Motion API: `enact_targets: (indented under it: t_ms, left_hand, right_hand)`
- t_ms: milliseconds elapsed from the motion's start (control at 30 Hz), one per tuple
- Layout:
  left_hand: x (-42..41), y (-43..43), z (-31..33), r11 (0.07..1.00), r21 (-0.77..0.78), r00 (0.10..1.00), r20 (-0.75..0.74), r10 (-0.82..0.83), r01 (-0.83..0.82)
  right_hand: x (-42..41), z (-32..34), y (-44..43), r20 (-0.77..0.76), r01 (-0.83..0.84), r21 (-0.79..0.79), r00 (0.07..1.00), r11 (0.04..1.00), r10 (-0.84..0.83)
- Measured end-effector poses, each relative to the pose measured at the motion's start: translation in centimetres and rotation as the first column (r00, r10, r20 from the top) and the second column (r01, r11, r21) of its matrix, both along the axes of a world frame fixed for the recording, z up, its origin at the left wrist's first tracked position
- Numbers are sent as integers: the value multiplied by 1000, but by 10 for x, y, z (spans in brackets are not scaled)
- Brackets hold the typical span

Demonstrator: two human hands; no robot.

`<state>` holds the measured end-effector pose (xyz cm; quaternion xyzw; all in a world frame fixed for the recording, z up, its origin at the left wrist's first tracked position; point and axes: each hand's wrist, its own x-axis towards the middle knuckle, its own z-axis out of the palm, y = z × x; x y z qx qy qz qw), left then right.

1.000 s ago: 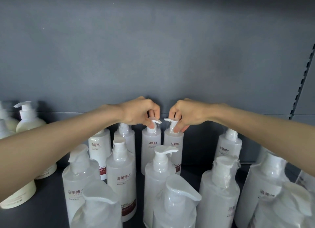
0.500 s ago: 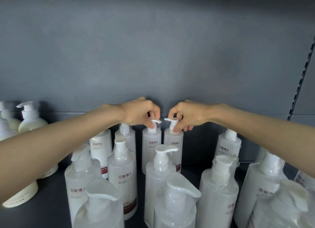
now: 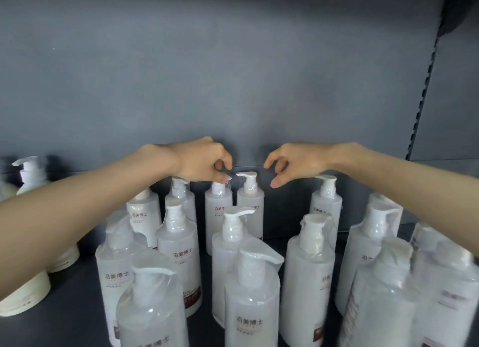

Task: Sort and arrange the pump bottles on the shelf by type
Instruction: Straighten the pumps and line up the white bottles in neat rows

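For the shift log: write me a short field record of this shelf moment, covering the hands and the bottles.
setting: dark grey shelf, grey back panel
left hand: grips the pump head of a back-row clear bottle
right hand: fingers loosely curled, holds nothing, just right of the neighbouring bottle
other clear bottles: many, upright, white pumps, several in plastic wrap
cream bottles: far left, partly behind the left arm

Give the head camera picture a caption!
Left hand pinches one pump bottle; right hand hovers open beside the neighbouring bottle.
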<state>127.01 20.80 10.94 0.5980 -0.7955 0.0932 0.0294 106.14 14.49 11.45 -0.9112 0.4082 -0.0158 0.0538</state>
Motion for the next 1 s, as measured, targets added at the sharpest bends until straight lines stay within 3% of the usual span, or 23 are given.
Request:
enact_targets:
  t_ms: [300,500,767,1000]
  left_hand:
    - [-55,4,16,993,-41,986,-118,-119,115]
    - [-102,-26,17,986,31,980,-121,-159,164]
    - [-164,-67,1,962,196,975,-153,-161,190]
    - [-169,-83,-10,965,195,967,-218,-134,178]
  right_hand:
    - [-76,18,10,10,180,-98,984,979,-180]
    - [-132,21,-8,-19,253,-75,967,965,-255]
    - [-170,9,-40,-161,179,116,974,977,-159]
    - [-173,-1,-70,-52,43,181,998,983,-34]
